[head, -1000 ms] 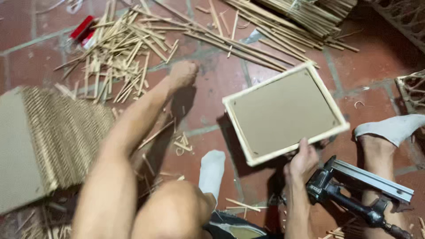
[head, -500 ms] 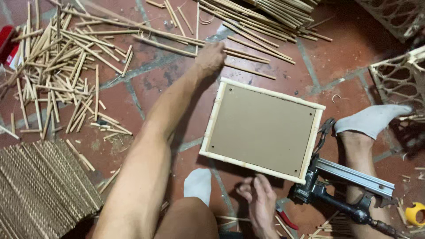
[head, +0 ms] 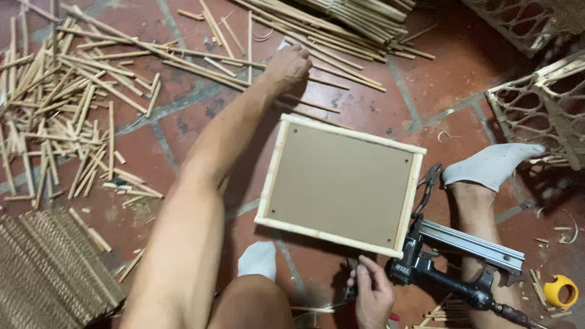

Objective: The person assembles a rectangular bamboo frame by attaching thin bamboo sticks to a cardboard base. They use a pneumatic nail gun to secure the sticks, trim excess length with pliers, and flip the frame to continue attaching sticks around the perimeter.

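Head view, looking down at a tiled floor: the left hand [head: 289, 68] is stretched far forward and is closed, knuckles up, over the bamboo sticks [head: 201, 64] scattered there; whether a single stick is pinched cannot be told, since the fingers are hidden beneath the hand. The right hand [head: 372, 292] is held near the body, its fingers curled about something small and dark at the near edge of the framed panel [head: 341, 183]; what is gripped cannot be made out.

The panel, a brown board edged on all four sides with pale bamboo strips, lies flat between the two grips: just beyond the right hand and well short of the left. Small dark dots, judged to be fasteners, are seen at the corners of the board. The frame is thus judged complete around its edge; what further work is left cannot be read from the picture.

A pneumatic nailer [head: 463, 262] rests on the floor just to the outer side of the right hand, unheld. A woven mat [head: 49, 274] lies well to the outer side of the left arm, and lattice baskets [head: 542, 103] stand beyond the socked foot [head: 490, 164].
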### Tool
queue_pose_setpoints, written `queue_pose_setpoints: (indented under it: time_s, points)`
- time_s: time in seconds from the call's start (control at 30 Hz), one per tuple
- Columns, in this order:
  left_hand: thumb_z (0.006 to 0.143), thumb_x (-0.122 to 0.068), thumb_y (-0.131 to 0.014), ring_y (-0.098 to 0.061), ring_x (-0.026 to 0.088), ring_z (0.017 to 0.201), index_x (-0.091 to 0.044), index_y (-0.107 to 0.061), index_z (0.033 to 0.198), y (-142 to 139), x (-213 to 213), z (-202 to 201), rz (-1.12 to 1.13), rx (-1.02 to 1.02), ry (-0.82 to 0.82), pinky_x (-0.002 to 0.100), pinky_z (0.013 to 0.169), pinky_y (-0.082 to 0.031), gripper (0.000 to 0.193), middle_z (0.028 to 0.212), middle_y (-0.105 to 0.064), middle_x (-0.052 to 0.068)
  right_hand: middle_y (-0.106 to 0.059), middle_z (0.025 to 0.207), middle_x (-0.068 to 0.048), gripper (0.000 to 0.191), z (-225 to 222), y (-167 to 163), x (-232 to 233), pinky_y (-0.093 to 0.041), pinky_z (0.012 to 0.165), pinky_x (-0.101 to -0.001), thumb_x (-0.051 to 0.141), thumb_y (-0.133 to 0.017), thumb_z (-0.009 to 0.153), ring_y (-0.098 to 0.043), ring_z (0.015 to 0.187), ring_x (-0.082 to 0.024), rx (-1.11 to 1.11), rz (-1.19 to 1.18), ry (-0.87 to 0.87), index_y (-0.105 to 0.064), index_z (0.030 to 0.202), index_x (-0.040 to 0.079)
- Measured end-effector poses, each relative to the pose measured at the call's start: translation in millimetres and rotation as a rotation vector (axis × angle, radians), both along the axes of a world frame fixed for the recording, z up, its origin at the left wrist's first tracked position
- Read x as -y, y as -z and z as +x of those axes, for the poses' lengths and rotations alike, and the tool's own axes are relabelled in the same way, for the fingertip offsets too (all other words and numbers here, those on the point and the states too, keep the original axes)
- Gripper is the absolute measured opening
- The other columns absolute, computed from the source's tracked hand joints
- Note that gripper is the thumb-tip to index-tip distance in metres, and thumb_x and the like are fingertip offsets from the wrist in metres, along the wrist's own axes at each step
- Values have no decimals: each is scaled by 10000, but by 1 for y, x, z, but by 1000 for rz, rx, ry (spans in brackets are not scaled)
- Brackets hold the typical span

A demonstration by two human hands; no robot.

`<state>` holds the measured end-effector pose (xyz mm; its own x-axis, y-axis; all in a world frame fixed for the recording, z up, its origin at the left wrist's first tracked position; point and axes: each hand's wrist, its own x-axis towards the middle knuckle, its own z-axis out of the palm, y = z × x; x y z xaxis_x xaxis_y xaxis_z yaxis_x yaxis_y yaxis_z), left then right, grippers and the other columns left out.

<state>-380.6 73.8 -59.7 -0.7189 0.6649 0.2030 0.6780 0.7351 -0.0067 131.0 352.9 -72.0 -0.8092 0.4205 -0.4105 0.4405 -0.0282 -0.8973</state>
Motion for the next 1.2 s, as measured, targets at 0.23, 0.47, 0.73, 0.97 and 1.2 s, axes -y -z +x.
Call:
queue_pose_setpoints:
  time_s: [0.23,0.47,0.73,0.97,1.2]
  points:
    - [844,-221,-645,-666,300,993,-63,-751,904,14,-72,-23,-240,-40,58,410,815,-552,200,1016,-711,144,-707,794,-104,248,9,9,-4,-529,603,-248,58,-651,963,-644,668,-124,-39,35,95,-714,1182,-40]
    - [780,-127,-674,-702,314,807,-68,-735,982,3,-67,-25,-161,-207,91,457,684,-565,220,916,-713,133,-709,850,-83,258,5,7,-32,-543,659,-239,60,-604,991,-648,708,-103,-76,64,109,-687,1219,-28]
    - [939,-48,-663,-681,345,858,-95,-699,1105,-101,-2,163,275,133,257,433,685,-566,177,988,-652,137,-643,911,-42,224,-4,-11,-60,-514,715,-250,51,-578,1057,-600,791,-99,-234,250,69,-634,1252,-44]
    - [936,-207,-638,-674,311,947,-50,-612,1232,-100,-23,335,178,588,125,411,783,-560,336,1053,-645,142,-686,975,-69,315,-4,0,-56,-605,740,-287,51,-580,1013,-676,835,-126,-221,-101,63,-587,1313,-45]
    - [938,-135,-627,-634,260,972,-37,-614,1267,-54,-67,375,258,279,325,391,810,-545,344,1027,-576,95,-685,1038,-104,260,-5,-18,-52,-599,788,-329,46,-613,1047,-673,896,-172,-323,115,47,-655,1289,-40]
